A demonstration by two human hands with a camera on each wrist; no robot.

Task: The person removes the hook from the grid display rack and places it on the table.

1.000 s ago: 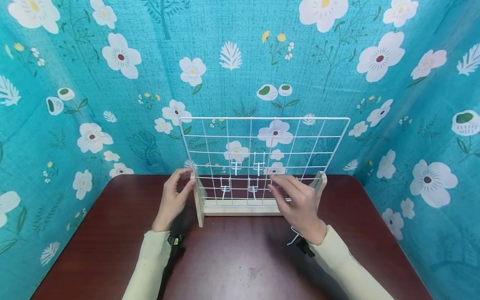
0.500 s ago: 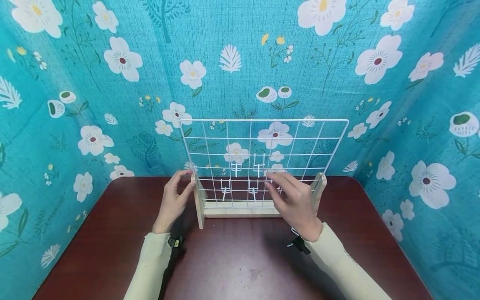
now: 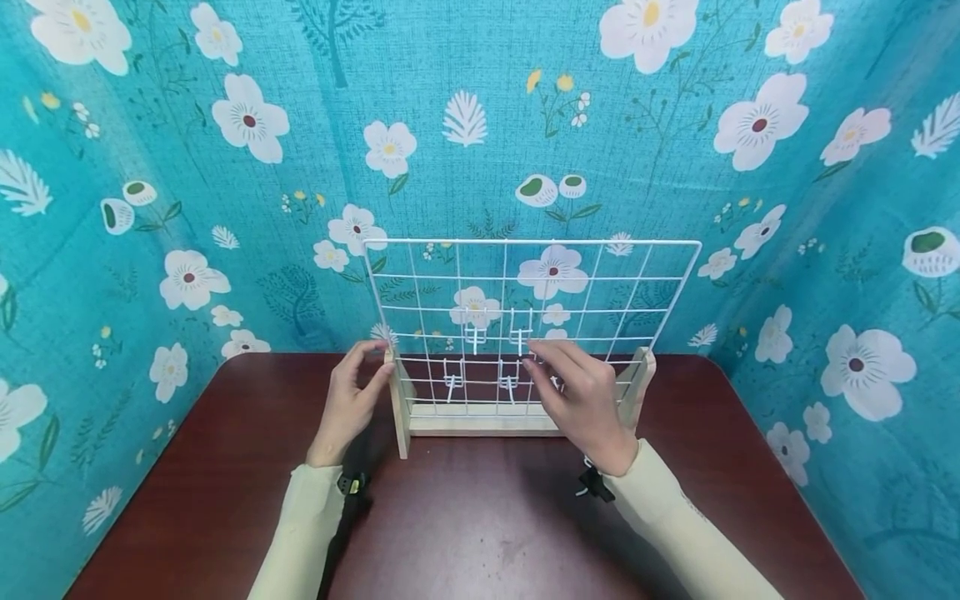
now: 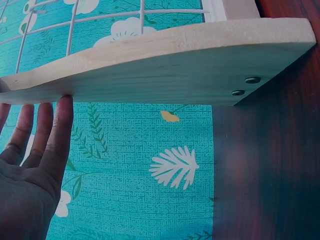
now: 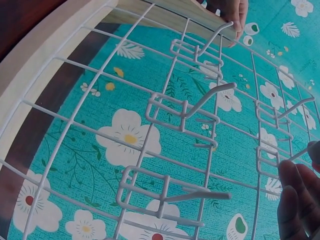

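Gripping the top of the left wooden side panel (image 3: 400, 408), the left hand (image 3: 348, 393) sets its thumb against the front edge, its fingers at the far side. The right hand (image 3: 588, 392) pinches the prong of the upper right hook (image 3: 519, 337) between thumb and fingertips. That hook hangs on the white wire grid (image 3: 532, 242), just beside the upper left hook (image 3: 474, 335). Below them hang the lower left hook (image 3: 452, 381), the lower middle hook (image 3: 507, 381) and the lower right hook (image 5: 195, 196), the last mostly covered by the right hand in the head view but plain in the right wrist view. The right hand also blocks part of the right wooden side panel (image 3: 636, 390) and one end of the base bar (image 3: 480, 422). Two dark screws (image 4: 252, 80) sit low in the left panel. The stand rests on a dark red table (image 3: 480, 521), with a flowered blue cloth (image 3: 480, 196) behind. Dark straps (image 3: 352, 483) show at both wrists beside pale sleeves (image 3: 298, 521).
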